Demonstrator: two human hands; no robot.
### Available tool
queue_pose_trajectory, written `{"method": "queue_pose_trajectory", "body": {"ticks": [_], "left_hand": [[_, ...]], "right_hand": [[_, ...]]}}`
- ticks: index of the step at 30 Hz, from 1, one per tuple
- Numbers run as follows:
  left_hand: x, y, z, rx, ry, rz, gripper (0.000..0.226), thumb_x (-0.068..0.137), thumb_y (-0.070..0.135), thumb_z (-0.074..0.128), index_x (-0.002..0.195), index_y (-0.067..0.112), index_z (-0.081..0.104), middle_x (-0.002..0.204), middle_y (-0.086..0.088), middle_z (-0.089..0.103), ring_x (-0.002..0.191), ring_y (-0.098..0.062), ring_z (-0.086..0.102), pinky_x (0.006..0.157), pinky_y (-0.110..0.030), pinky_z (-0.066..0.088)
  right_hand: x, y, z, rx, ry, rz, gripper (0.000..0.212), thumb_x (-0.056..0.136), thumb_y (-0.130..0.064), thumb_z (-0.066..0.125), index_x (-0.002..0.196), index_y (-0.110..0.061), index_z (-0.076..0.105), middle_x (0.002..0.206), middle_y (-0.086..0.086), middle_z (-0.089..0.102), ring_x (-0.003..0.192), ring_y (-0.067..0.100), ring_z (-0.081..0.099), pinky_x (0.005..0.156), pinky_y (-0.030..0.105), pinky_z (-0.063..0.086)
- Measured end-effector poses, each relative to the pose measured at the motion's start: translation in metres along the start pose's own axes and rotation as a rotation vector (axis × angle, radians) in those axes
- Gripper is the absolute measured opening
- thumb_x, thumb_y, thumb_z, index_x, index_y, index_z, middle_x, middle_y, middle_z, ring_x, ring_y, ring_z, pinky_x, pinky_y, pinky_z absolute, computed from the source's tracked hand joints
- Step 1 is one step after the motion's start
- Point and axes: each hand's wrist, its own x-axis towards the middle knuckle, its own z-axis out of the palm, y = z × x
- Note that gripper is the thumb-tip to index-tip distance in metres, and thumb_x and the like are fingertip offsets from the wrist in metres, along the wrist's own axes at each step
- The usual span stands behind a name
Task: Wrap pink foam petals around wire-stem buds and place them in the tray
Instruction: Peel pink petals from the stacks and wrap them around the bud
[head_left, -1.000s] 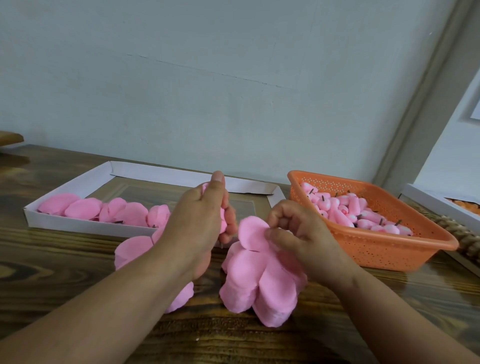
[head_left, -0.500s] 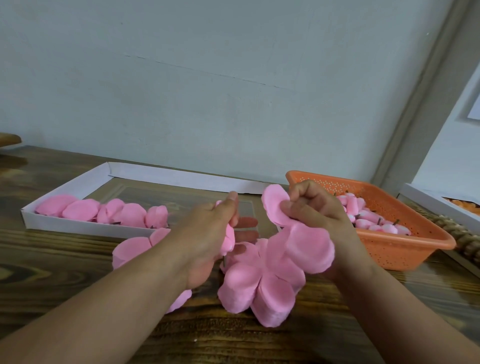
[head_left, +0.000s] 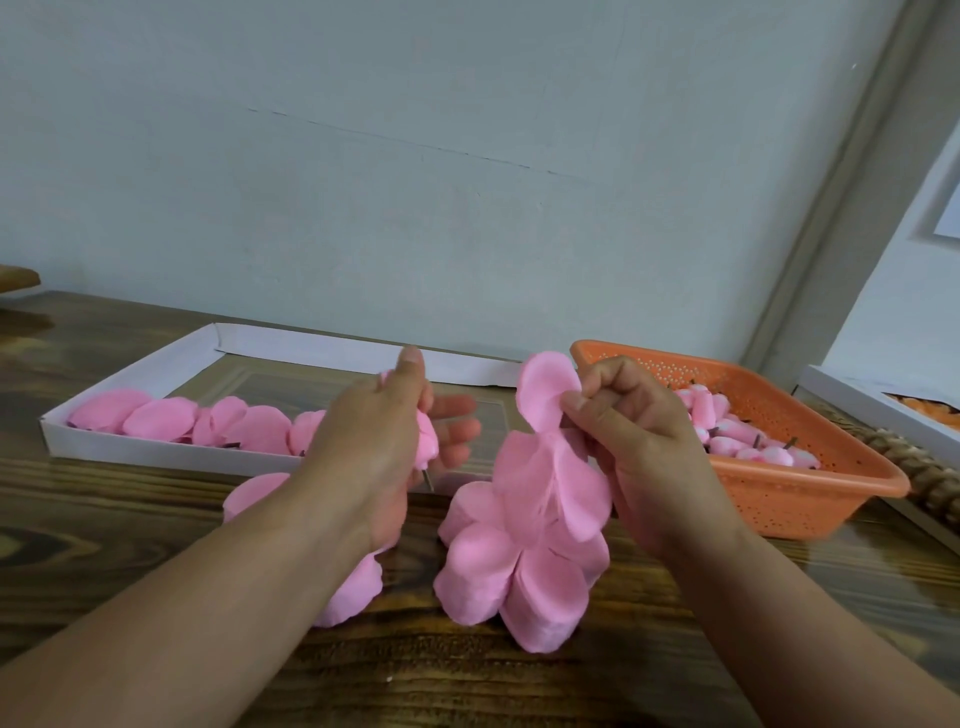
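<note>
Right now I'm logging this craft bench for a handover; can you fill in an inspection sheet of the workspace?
Surface: dark wooden table, petal stacks lying on it.
Job's things: pink foam petal cluster lifted; wire-stem bud; white cardboard tray holding wrapped flowers; orange plastic basket of buds.
Clutter: second white tray at right edge.
Grippers: left hand holds the bud; right hand pinches a petal.
Cables: nothing seen.
Surroundings: plain grey wall.

The dark wooden table (head_left: 156, 519) carries a white tray (head_left: 130, 371), orange basket (head_left: 810, 499) and loose pink petals (head_left: 519, 571).
</note>
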Motion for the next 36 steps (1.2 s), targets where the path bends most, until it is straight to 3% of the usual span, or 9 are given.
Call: {"method": "queue_pose_trajectory", "body": {"ticks": [3, 5, 8, 16, 25, 27, 30, 33, 36], "left_hand": [[0.003, 0.002, -0.002, -0.022, 0.029, 0.044, 0.046, 0.101, 0.037, 0.039, 0.062, 0.012, 0.04, 0.055, 0.001, 0.068, 0.04, -0.009, 0.06, 0.037, -0.016, 0.046], [0.003, 0.0, -0.001, -0.016, 0.018, 0.027, 0.047, 0.101, 0.037, 0.039, 0.062, 0.012, 0.04, 0.054, 0.001, 0.068, 0.039, -0.008, 0.06, 0.037, -0.016, 0.046], [0.004, -0.003, 0.0, -0.012, 0.007, 0.006, 0.047, 0.101, 0.038, 0.039, 0.062, 0.012, 0.04, 0.052, 0.002, 0.067, 0.039, -0.008, 0.059, 0.036, -0.017, 0.046], [0.004, -0.005, 0.001, 0.027, 0.01, 0.012, 0.048, 0.101, 0.038, 0.039, 0.061, 0.012, 0.041, 0.054, 0.001, 0.068, 0.04, -0.008, 0.06, 0.038, -0.018, 0.048], [0.005, -0.007, 0.001, 0.027, -0.004, 0.01, 0.048, 0.102, 0.035, 0.038, 0.06, 0.01, 0.04, 0.053, -0.001, 0.067, 0.04, -0.011, 0.06, 0.036, -0.019, 0.047], [0.005, -0.007, 0.002, 0.033, -0.006, 0.008, 0.049, 0.102, 0.036, 0.038, 0.06, 0.01, 0.04, 0.053, -0.001, 0.067, 0.04, -0.011, 0.06, 0.036, -0.02, 0.047], [0.005, -0.007, 0.002, 0.026, -0.014, 0.007, 0.049, 0.101, 0.036, 0.038, 0.06, 0.01, 0.04, 0.053, -0.001, 0.067, 0.039, -0.011, 0.06, 0.036, -0.021, 0.048], [0.005, -0.007, 0.001, 0.027, -0.014, 0.009, 0.048, 0.101, 0.036, 0.038, 0.061, 0.011, 0.041, 0.054, -0.001, 0.067, 0.04, -0.01, 0.06, 0.037, -0.02, 0.048], [0.005, -0.007, 0.002, 0.031, -0.013, 0.014, 0.048, 0.101, 0.037, 0.038, 0.061, 0.011, 0.041, 0.054, 0.0, 0.068, 0.041, -0.01, 0.06, 0.038, -0.02, 0.048]], "right_hand": [[0.001, 0.006, -0.004, -0.565, -0.054, -0.068, 0.025, 0.086, 0.008, 0.055, 0.072, -0.012, 0.047, 0.049, -0.014, 0.044, 0.048, 0.005, 0.04, 0.05, 0.011, 0.034], [0.0, 0.01, -0.004, -1.008, -0.184, -0.046, 0.024, 0.085, 0.001, 0.056, 0.071, -0.016, 0.046, 0.054, -0.012, 0.045, 0.056, 0.01, 0.04, 0.057, 0.021, 0.037], [0.0, 0.011, -0.001, -1.243, -0.277, 0.069, 0.028, 0.085, -0.006, 0.05, 0.067, -0.024, 0.04, 0.064, -0.006, 0.049, 0.063, 0.018, 0.045, 0.06, 0.038, 0.041], [-0.001, -0.006, -0.01, -1.379, -0.387, 0.135, 0.02, 0.081, -0.005, 0.049, 0.068, -0.019, 0.044, 0.064, -0.006, 0.049, 0.061, 0.014, 0.043, 0.056, 0.034, 0.039], [-0.008, 0.009, 0.004, -1.404, -0.245, -0.25, 0.014, 0.086, -0.007, 0.049, 0.078, -0.016, 0.042, 0.077, 0.006, 0.055, 0.069, 0.032, 0.051, 0.058, 0.045, 0.044], [-0.007, 0.009, 0.002, -1.442, -0.259, -0.239, 0.007, 0.087, -0.008, 0.048, 0.084, -0.014, 0.05, 0.083, 0.005, 0.057, 0.076, 0.031, 0.054, 0.062, 0.044, 0.046], [-0.004, 0.008, -0.001, -1.406, -0.263, -0.225, 0.021, 0.085, -0.004, 0.05, 0.102, -0.01, 0.061, 0.102, 0.005, 0.061, 0.096, 0.026, 0.055, 0.079, 0.041, 0.046], [-0.003, 0.002, -0.001, -1.308, -0.23, -0.301, 0.019, 0.077, 0.0, 0.057, 0.093, -0.008, 0.063, 0.101, 0.004, 0.063, 0.099, 0.024, 0.055, 0.089, 0.041, 0.044], [-0.006, -0.005, -0.002, -1.17, -0.443, -0.228, 0.009, 0.077, -0.012, 0.069, 0.085, -0.013, 0.065, 0.095, -0.003, 0.062, 0.089, 0.012, 0.056, 0.079, 0.035, 0.049]]}}
